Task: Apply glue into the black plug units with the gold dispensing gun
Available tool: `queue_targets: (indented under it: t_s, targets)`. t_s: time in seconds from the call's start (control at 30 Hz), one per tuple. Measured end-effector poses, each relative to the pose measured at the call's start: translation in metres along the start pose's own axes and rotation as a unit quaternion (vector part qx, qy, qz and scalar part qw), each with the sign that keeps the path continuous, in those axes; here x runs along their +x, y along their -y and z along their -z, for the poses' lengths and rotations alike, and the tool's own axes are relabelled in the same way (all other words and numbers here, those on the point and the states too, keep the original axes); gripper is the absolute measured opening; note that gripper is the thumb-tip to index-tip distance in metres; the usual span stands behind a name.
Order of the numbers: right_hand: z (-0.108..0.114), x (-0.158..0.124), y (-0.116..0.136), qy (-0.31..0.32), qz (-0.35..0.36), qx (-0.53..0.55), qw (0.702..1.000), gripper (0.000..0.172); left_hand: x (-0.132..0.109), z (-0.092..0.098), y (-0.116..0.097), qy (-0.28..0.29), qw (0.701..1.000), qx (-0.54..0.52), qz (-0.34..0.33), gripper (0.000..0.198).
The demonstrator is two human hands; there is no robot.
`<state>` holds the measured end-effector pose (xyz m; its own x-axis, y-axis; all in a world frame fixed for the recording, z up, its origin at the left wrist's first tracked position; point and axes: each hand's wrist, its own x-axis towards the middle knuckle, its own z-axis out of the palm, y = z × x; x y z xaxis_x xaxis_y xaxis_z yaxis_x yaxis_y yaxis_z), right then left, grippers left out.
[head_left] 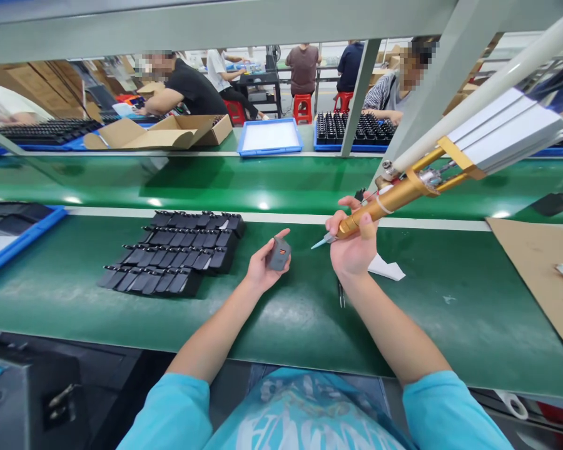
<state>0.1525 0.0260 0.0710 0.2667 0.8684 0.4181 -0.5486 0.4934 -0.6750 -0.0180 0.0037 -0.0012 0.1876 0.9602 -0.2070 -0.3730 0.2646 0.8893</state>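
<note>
Between the fingers of my left hand point(261, 265) is a small dark grey plastic housing point(278, 255) with an orange-edged slot in its face. My right hand point(355, 245) is wrapped round a gold-coloured glue dispensing gun point(383, 205). Its pale blue tapered nozzle point(319, 242) points left toward the housing, with a gap between them. To the left of my left hand, rows of black plastic housings point(178, 250) lie on the green work surface point(281, 325). Below my right wrist are the tips of tweezers point(341, 296), partly hidden, and a piece of white paper point(387, 269).
A blue-rimmed tray point(25, 240) stands at the left edge. Brown cardboard point(535, 269) lies on the right. Across the green belt are an open cardboard box point(169, 132), a blue tray point(269, 150) and trays of black parts point(354, 128). Several people sit beyond. A slanted post point(443, 81) rises at the right.
</note>
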Motion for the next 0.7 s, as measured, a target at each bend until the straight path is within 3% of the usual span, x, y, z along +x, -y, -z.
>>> queue_targets:
  t_s: [0.17, 0.27, 0.33, 0.43, 0.57, 0.63, 0.7]
  targets:
    - [0.001, 0.003, 0.000, -0.033, 0.011, 0.014, 0.999, 0.021, -0.006, -0.001, -0.009, -0.015, 0.995, 0.069, -0.072, 0.065]
    - [0.002, 0.005, 0.000, -0.039, 0.017, 0.037, 0.998, 0.021, -0.019, 0.000, -0.024, -0.057, 0.958, 0.246, -0.136, 0.059]
    - [0.003, 0.007, -0.001, -0.039, 0.019, 0.052, 0.998, 0.020, -0.035, 0.003, -0.034, -0.105, 0.887, 0.419, -0.164, 0.055]
    - [0.004, 0.008, -0.001, -0.028, 0.018, 0.060, 0.998, 0.019, -0.067, 0.018, -0.038, -0.202, 0.736, 0.618, -0.189, 0.053]
    - [0.004, 0.008, -0.001, -0.010, 0.019, 0.059, 0.998, 0.017, -0.106, 0.068, -0.026, -0.318, 0.572, 0.728, -0.204, 0.050]
    - [0.004, 0.008, -0.001, -0.005, 0.022, 0.055, 0.998, 0.017, -0.117, 0.095, -0.018, -0.352, 0.522, 0.755, -0.185, 0.050]
    - [0.003, 0.008, -0.002, -0.009, 0.026, 0.049, 0.998, 0.018, -0.121, 0.117, -0.011, -0.355, 0.508, 0.766, -0.171, 0.051]
